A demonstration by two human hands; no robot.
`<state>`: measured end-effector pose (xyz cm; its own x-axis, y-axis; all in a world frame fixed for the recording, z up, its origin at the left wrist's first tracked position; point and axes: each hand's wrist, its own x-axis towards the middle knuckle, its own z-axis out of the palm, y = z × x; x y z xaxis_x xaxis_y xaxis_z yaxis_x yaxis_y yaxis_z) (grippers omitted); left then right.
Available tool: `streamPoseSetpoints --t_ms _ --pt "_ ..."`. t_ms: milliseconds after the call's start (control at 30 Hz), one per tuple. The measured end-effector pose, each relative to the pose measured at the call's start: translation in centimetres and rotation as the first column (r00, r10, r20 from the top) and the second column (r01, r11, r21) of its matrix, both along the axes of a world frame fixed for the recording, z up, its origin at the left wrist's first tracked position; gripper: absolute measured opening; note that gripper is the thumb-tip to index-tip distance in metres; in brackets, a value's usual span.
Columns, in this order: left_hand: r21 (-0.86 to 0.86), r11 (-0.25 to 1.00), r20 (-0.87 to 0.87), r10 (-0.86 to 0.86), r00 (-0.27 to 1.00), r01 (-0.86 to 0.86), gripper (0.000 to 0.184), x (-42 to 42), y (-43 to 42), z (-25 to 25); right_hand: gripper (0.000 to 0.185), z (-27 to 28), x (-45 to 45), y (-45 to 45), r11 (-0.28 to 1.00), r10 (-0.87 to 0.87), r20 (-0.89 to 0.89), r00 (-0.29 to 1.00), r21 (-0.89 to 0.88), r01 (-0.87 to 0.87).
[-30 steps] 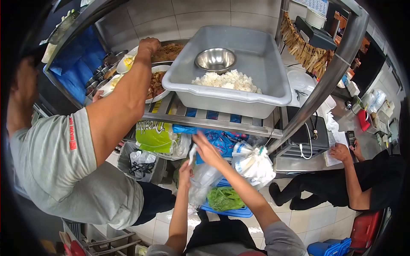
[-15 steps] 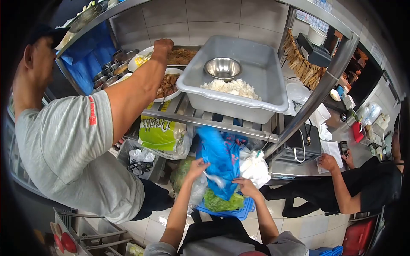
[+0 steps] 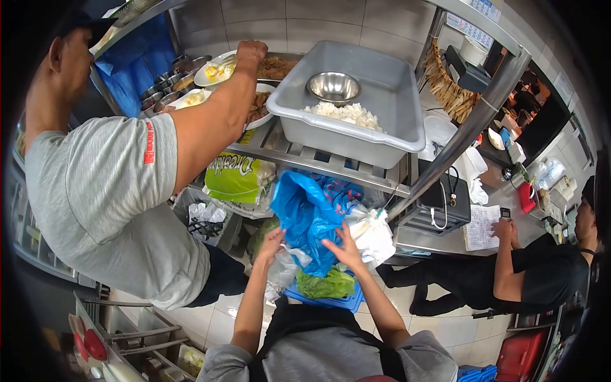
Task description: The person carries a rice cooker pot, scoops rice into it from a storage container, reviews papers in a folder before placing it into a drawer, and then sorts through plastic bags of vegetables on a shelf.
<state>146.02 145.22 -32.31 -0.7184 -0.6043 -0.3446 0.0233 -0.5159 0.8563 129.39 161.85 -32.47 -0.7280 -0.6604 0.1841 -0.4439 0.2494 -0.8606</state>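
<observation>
A crumpled blue plastic bag (image 3: 310, 219) stands with its mouth gaping upward, below the metal shelf. My left hand (image 3: 272, 246) is at the bag's lower left, fingers loosely bent and apart, close to some clear plastic. On the other side, my right hand (image 3: 345, 248) has its fingers spread, with the thumb reaching to the blue plastic. Green lettuce (image 3: 325, 284) lies just below the bag, on a blue crate (image 3: 354, 301). White plastic bags (image 3: 371, 237) sit to the right of my right hand. What the blue bag holds is hidden.
A grey tub (image 3: 356, 143) with rice (image 3: 345, 116) and a steel bowl (image 3: 333, 87) stands on the shelf above. At left, a co-worker in a grey shirt (image 3: 108, 210) reaches over food dishes. Another person in black (image 3: 541, 270) stands at the right counter.
The blue bag has spread open and shifted left. My hands have moved upward beside it, and the right fingers have spread. The person at right has shifted slightly.
</observation>
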Motion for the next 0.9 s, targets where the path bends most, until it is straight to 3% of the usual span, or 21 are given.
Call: streamPoseSetpoints --t_ms 100,167,233,267,300,333,400,467,500,567,600,667,733,767,800,833,900 --pt "0.066 0.990 -0.061 -0.122 0.991 0.126 0.012 -1.2 0.8 -0.4 0.037 -2.8 1.8 -2.5 0.959 -0.166 -0.433 0.886 0.137 0.247" --pt "0.059 0.993 -0.053 -0.102 0.993 0.106 0.010 -0.6 0.5 -0.4 0.038 -3.4 1.5 -2.6 0.953 -0.153 -0.446 0.882 0.169 0.251" --pt "0.080 0.996 -0.049 -0.039 0.998 0.043 0.011 0.6 0.1 -0.3 0.032 -2.7 -1.9 -2.0 0.989 -0.061 -0.169 0.984 0.125 0.083" --pt "0.077 0.997 -0.113 -0.021 0.993 0.030 0.011 1.6 -0.8 -3.3 0.028 0.9 -3.2 -1.5 0.995 -0.099 -0.153 0.983 -0.018 0.098" --pt "0.276 0.953 -0.087 0.151 0.985 -0.122 0.012 1.4 -0.6 -3.8 0.024 7.0 -4.1 -0.8 0.981 -0.133 -0.134 0.982 -0.159 0.111" --pt "0.462 0.847 -0.026 0.309 0.951 -0.263 0.012 1.1 0.0 -4.2 0.022 12.4 -5.2 -0.1 0.988 -0.133 -0.150 0.980 -0.100 0.119" --pt "0.533 0.771 0.064 0.375 0.925 -0.349 0.013 2.2 0.7 -7.9 0.020 16.7 -5.7 0.1 0.990 -0.130 -0.176 0.976 -0.070 0.120" --pt "0.338 0.906 0.059 0.250 0.966 -0.255 0.015 4.1 0.0 -15.4 0.021 17.9 -6.0 -1.3 0.985 -0.116 -0.221 0.968 -0.149 0.084" --pt "0.364 0.916 -0.041 0.197 0.980 -0.169 0.015 3.6 0.3 -15.2 0.018 18.1 -6.0 -1.5 0.992 -0.099 -0.253 0.962 0.050 0.115" --pt "0.397 0.918 -0.224 0.110 0.968 -0.012 0.016 3.5 1.9 -15.4 0.019 18.5 -5.3 -1.9 0.996 -0.071 -0.277 0.958 0.033 0.083" --pt "0.328 0.942 -0.154 0.133 0.979 -0.076 0.015 2.6 2.1 -17.1 0.022 18.3 -5.3 -1.9 0.996 -0.062 -0.303 0.951 0.039 0.077" --pt "0.506 0.779 0.107 0.370 0.923 -0.371 0.010 1.6 4.3 -11.3 0.029 18.2 -5.3 -1.5 0.999 -0.037 -0.324 0.945 0.009 0.043" --pt "0.515 0.758 0.205 0.343 0.917 -0.399 0.011 2.8 4.7 -10.0 0.045 21.3 -2.4 -0.7 0.999 -0.019 -0.356 0.934 -0.031 0.009" --pt "0.459 0.815 0.073 0.362 0.929 -0.353 0.015 3.7 5.1 -10.7 0.049 22.8 -0.7 -0.3 0.991 -0.013 -0.422 0.906 -0.123 -0.043" --pt "0.251 0.929 0.018 0.276 0.961 -0.271 0.021 5.0 5.6 -11.1 0.043 23.5 0.4 0.2 0.981 0.071 -0.359 0.931 -0.141 -0.130" --pt "0.123 0.955 0.051 0.264 0.963 -0.268 0.029 6.1 6.4 -9.6 0.046 23.9 1.7 0.5 0.940 0.167 -0.241 0.956 -0.253 -0.228" --pt "0.113 0.978 -0.007 0.178 0.984 -0.176 0.036 9.4 8.2 -7.0 0.047 24.0 4.5 0.5 0.756 0.531 -0.102 0.841 -0.392 -0.525"
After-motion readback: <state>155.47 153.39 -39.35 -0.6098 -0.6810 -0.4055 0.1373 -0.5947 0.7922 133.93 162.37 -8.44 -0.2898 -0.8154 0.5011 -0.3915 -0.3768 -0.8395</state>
